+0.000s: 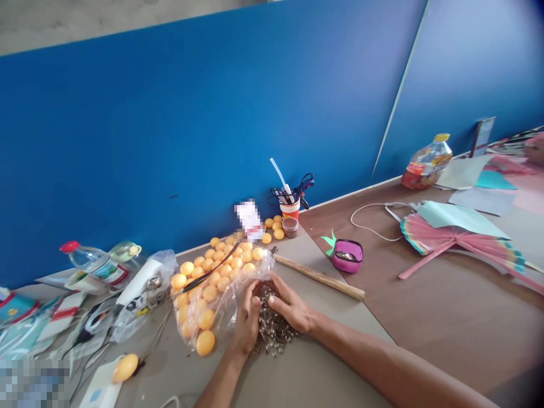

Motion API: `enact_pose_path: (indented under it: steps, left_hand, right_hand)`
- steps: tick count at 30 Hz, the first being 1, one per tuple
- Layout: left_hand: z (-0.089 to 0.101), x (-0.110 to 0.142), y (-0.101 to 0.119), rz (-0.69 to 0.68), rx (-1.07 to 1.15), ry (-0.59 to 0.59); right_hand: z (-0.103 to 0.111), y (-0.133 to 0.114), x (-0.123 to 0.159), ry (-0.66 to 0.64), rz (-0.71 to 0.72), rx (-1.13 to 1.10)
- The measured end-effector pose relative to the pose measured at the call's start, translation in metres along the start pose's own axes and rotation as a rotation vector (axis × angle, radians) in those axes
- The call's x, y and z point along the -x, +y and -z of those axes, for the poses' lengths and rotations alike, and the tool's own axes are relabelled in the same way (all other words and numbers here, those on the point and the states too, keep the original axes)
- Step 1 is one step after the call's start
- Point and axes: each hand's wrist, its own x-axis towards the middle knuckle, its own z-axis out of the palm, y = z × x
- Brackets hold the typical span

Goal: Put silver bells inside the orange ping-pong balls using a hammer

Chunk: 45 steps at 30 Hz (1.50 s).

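A heap of small shiny metal pieces (272,334) lies on the grey tabletop; some look ring-like, but they are too small to name surely. My left hand (246,318) curves around its left side, thumb pointing up. From the right, my right hand (292,303) cups the heap, its thumb laid over the top. The fingertips of both hands come close together at the far side, and part of the heap is hidden under them. Just left of my hands is a clear plastic bag (229,306) with several yellow-orange balls (209,293). A black strap (208,273) crosses the bag.
Beyond my right hand lies a wooden stick (321,276). Farther right are a purple pouch (347,255) and a pink paper fan (457,241). A cup of pens (289,208) stands by the blue partition (191,124). Bottles (97,266), cables and packets crowd the left.
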Motion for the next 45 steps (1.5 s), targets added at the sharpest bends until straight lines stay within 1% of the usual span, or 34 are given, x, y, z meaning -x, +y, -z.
enact_pose_path:
  steps: [3, 6, 9, 12, 14, 16, 19, 21, 26, 27, 29, 30, 34, 35, 36, 37, 38, 40, 42, 45]
  left_hand:
    - [-0.004, -0.001, -0.004, -0.008, 0.054, 0.053]
    - [0.002, -0.002, -0.008, -0.009, 0.105, 0.101]
    - [0.009, -0.002, -0.008, 0.024, 0.041, 0.086]
    - [0.009, 0.0, -0.005, 0.057, -0.062, 0.056]
    - [0.007, 0.0, -0.004, 0.03, -0.097, 0.042]
    - [0.006, 0.0, -0.003, -0.014, -0.127, 0.059]
    - [0.008, 0.0, -0.002, -0.076, -0.216, 0.096]
    - [0.009, 0.0, -0.002, -0.116, -0.275, 0.099]
    - [0.008, -0.001, -0.001, -0.13, -0.309, 0.019]
    - [0.008, -0.001, 0.0, -0.133, -0.314, 0.019]
    - [0.009, 0.0, 0.003, -0.164, -0.332, 0.054]
    - [0.01, 0.002, 0.006, -0.207, -0.346, 0.095]
    - [0.015, 0.012, 0.021, -0.537, -0.447, 0.215]
    - [0.016, 0.014, 0.024, -0.599, -0.495, 0.279]
    - [0.017, 0.015, 0.026, -0.631, -0.539, 0.359]
    - [0.018, 0.014, 0.026, -0.629, -0.577, 0.416]
    - [0.019, 0.012, 0.025, -0.598, -0.613, 0.441]
    - [0.02, 0.006, 0.02, -0.502, -0.663, 0.426]
    - [0.021, 0.0, 0.012, -0.438, -0.701, 0.381]
    - [0.021, -0.005, 0.002, -0.436, -0.745, 0.307]
  right_hand:
    - [-0.003, 0.001, -0.002, 0.027, 0.004, -0.009]
    - [0.005, -0.002, -0.003, 0.021, -0.006, -0.035]
    - [0.011, -0.007, 0.0, -0.024, 0.001, 0.045]
    - [0.007, -0.01, 0.004, -0.09, 0.02, 0.121]
    - [0.004, -0.011, 0.005, -0.103, 0.036, 0.133]
    - [0.004, -0.009, 0.004, -0.079, 0.042, 0.129]
    - [0.011, -0.006, -0.001, -0.043, 0.054, 0.087]
    - [0.015, -0.004, -0.003, -0.035, 0.061, 0.065]
    - [0.017, -0.003, -0.004, -0.084, 0.075, 0.079]
    - [0.016, -0.003, -0.004, -0.084, 0.084, 0.071]
    - [0.017, -0.002, -0.004, -0.04, 0.09, 0.048]
    - [0.017, -0.002, -0.005, -0.002, 0.083, 0.041]
    - [0.02, -0.004, -0.009, 0.202, 0.044, 0.06]
    - [0.02, -0.004, -0.01, 0.258, 0.043, 0.073]
    - [0.021, -0.004, -0.011, 0.312, 0.046, 0.087]
    - [0.021, -0.004, -0.012, 0.362, 0.049, 0.101]
    - [0.02, -0.003, -0.013, 0.403, 0.051, 0.117]
    - [0.02, -0.001, -0.013, 0.45, 0.055, 0.166]
    - [0.02, -0.001, -0.012, 0.441, 0.087, 0.243]
    - [0.022, -0.007, -0.009, 0.354, 0.226, 0.407]
